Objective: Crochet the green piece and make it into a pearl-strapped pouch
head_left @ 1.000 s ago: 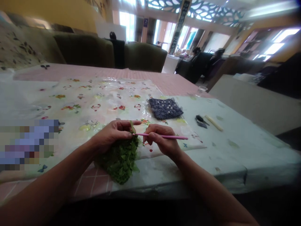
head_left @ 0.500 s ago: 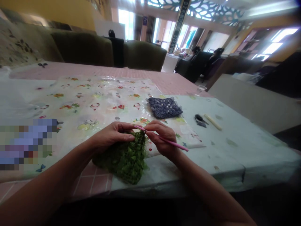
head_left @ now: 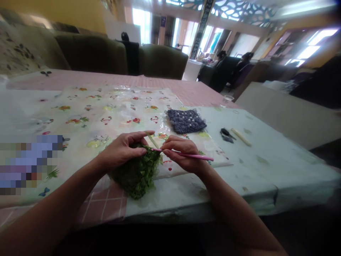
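Note:
My left hand (head_left: 126,149) pinches the top edge of a green, leafy-textured crochet piece (head_left: 138,174), which hangs over the near table edge. A strand of green yarn (head_left: 152,140) runs from the raised left index finger down to the hook. Between the thumb and fingers of my right hand (head_left: 182,153) lies a pink crochet hook (head_left: 198,156), nearly level, its tip pointing left at the top edge of the green piece. Beyond the hands rests a dark blue crocheted piece (head_left: 186,121) dotted with white beads.
A small black tool (head_left: 227,136), perhaps thread snips, lies beside a pale stick (head_left: 240,137) on the right. Farther back stands a clear cup (head_left: 227,100). Floral plastic sheeting (head_left: 117,106) covers part of the table. Chairs (head_left: 162,60) line the far side, and people sit in the background.
The hook has swung from slanting to nearly level. My left index finger has lifted, and a yarn strand now shows stretched to the hook. The green piece has shifted slightly left and up.

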`<act>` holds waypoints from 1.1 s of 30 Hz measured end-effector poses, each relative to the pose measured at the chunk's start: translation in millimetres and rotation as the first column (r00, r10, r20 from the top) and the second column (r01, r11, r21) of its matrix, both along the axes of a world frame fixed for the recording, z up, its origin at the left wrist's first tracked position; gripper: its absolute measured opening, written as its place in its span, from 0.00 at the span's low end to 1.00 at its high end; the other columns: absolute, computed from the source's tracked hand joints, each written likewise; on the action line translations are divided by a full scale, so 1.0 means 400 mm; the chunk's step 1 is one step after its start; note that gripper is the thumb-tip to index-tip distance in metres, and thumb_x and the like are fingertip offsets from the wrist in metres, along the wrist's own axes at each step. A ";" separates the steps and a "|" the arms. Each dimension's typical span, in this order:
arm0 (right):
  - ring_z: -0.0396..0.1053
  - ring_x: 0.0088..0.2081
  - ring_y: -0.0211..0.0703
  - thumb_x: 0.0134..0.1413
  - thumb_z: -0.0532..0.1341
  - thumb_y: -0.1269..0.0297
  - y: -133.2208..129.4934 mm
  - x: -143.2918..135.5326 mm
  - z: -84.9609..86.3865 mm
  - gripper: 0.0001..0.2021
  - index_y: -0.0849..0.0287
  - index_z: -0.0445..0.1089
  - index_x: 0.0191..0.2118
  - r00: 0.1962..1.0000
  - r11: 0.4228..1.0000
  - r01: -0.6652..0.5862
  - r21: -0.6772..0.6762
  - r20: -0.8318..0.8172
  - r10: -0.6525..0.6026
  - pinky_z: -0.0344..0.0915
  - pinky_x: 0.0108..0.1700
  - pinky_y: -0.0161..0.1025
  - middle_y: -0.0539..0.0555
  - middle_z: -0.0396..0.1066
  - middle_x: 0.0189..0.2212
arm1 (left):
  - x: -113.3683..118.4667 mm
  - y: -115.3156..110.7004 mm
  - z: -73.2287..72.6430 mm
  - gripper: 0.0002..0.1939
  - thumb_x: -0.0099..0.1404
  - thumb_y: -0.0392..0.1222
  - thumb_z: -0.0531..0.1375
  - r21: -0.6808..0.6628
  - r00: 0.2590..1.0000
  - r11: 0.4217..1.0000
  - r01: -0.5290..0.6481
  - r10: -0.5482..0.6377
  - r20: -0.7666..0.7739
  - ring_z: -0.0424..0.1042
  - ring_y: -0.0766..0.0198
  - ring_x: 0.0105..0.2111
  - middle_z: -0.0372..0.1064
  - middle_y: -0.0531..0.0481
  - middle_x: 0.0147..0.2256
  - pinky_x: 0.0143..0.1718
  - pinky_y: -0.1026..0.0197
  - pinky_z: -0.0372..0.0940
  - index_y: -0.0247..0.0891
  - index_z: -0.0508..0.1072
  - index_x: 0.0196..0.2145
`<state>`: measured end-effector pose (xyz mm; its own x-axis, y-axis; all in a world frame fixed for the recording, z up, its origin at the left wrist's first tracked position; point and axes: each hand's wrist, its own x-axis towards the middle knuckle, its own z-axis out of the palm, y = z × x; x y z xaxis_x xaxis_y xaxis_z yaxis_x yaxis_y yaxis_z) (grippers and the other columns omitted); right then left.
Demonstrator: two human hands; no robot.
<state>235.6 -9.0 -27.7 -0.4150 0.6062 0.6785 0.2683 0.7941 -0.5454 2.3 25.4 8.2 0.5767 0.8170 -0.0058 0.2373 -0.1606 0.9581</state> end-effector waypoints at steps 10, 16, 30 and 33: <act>0.56 0.28 0.40 0.66 0.53 0.68 -0.001 -0.050 -0.041 0.15 0.57 0.60 0.25 0.882 0.845 0.302 0.442 0.206 -0.424 0.56 0.34 0.39 0.50 0.58 0.24 | 0.060 -0.061 -0.035 0.14 0.57 0.35 0.65 0.292 0.975 0.930 -0.221 0.222 0.031 0.71 0.58 0.43 0.73 0.51 0.37 0.52 0.59 0.60 0.39 0.78 0.43; 0.54 0.26 0.41 0.65 0.55 0.70 -0.025 -0.084 -0.070 0.13 0.56 0.60 0.27 0.785 0.650 0.481 0.589 0.042 -0.619 0.56 0.34 0.40 0.49 0.57 0.22 | 0.075 -0.068 -0.058 0.30 0.57 0.36 0.68 -0.462 0.916 0.884 -0.066 0.237 0.323 0.72 0.65 0.33 0.75 0.51 0.34 0.40 0.63 0.65 0.41 0.71 0.58; 0.69 0.32 0.38 0.63 0.60 0.66 -0.024 -0.035 -0.040 0.06 0.58 0.69 0.33 0.979 0.994 0.108 -0.011 -0.175 -0.109 0.66 0.36 0.37 0.52 0.71 0.30 | 0.016 -0.009 -0.016 0.27 0.51 0.33 0.69 -0.373 0.927 0.926 -0.061 0.192 0.323 0.70 0.67 0.31 0.69 0.55 0.30 0.36 0.65 0.63 0.39 0.77 0.50; 0.68 0.32 0.37 0.63 0.60 0.63 -0.020 -0.029 -0.039 0.08 0.58 0.70 0.32 0.975 0.988 -0.015 -0.153 -0.221 -0.019 0.66 0.36 0.37 0.50 0.70 0.29 | 0.018 -0.012 -0.016 0.20 0.51 0.34 0.69 -0.310 0.941 0.945 -0.100 0.191 0.280 0.69 0.66 0.31 0.70 0.53 0.30 0.36 0.64 0.62 0.39 0.80 0.44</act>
<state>223.8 -17.0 -43.3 -0.2635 0.7106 0.6524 0.1286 0.6961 -0.7063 9.4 20.6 1.6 0.4627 0.8812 -0.0970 -0.0713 0.1461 0.9867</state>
